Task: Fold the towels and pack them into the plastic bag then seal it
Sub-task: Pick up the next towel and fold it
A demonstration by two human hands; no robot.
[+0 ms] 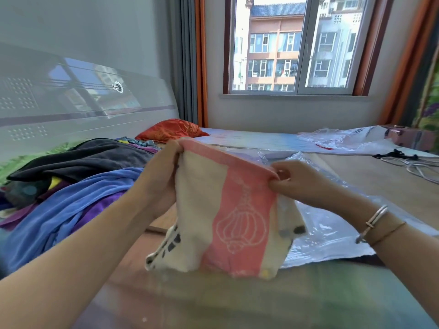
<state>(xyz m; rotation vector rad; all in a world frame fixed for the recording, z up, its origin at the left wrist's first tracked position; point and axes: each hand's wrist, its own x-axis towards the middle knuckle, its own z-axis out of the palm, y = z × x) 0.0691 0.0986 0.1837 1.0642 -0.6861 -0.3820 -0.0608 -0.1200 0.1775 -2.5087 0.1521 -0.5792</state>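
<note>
**Towel up, both corners pinched**

While the left hand [164, 176] grips one top corner, the right hand [300, 184] pinches the other, and the pink-and-cream towel [228, 210] hangs stretched between them above the bed [237, 305]. Just beyond and beneath the right hand lies the clear plastic bag [327, 229], flat. Out past the left hand, a heap of towels [71, 186] waits: blue, purple, dark grey.
</note>
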